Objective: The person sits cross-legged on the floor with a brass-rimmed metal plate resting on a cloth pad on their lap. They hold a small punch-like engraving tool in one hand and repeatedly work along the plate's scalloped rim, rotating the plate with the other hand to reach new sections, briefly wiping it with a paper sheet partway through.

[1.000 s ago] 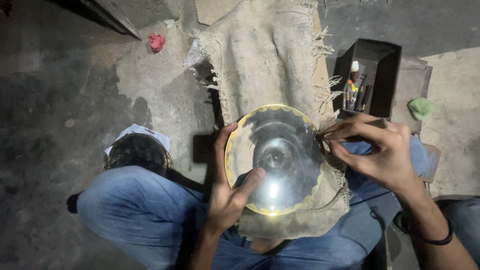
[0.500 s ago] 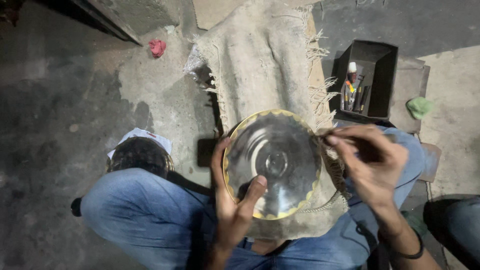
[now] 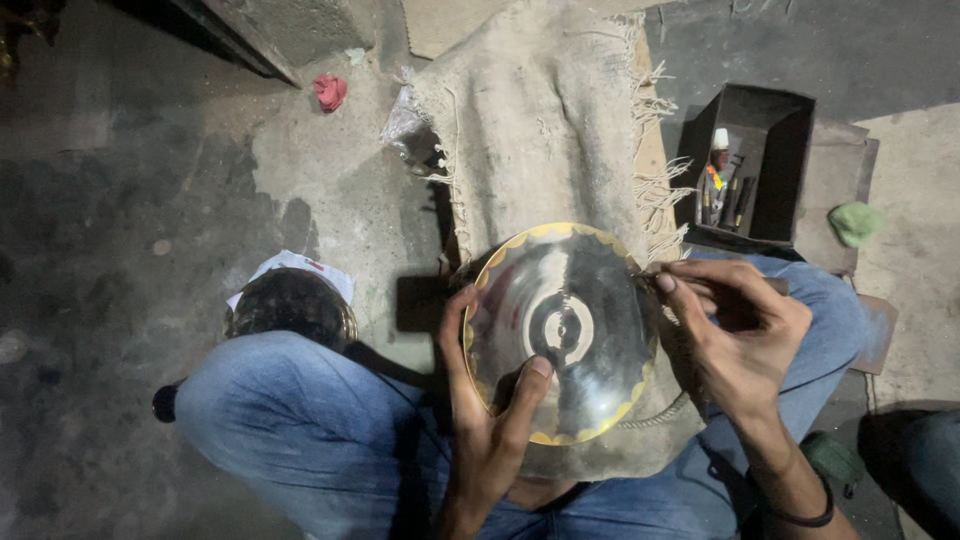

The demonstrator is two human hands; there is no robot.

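Burlap cloth (image 3: 540, 130) lies over the person's lap and runs forward onto the concrete floor (image 3: 130, 200). On this cloth rests a round shiny metal plate (image 3: 560, 325) with a scalloped yellow band along its rim. The left hand (image 3: 490, 420) holds the plate from the near side: the fingers curl around the left edge and the thumb presses flat on the inner surface, close to the centre ring. The right hand (image 3: 735, 335) is closed in a pinch around a thin tool (image 3: 705, 283), and the tip of the tool touches the plate at its upper right rim. Both knees in blue jeans (image 3: 290, 430) are on each side of the plate. Beside the left knee stands a dark round pot (image 3: 290, 305) on a white paper. Further right, an open dark metal box (image 3: 760, 165) contains some small tools. A red rag (image 3: 329, 92) lies on the floor far ahead, and a green cloth (image 3: 856, 222) lies to the right of the box.
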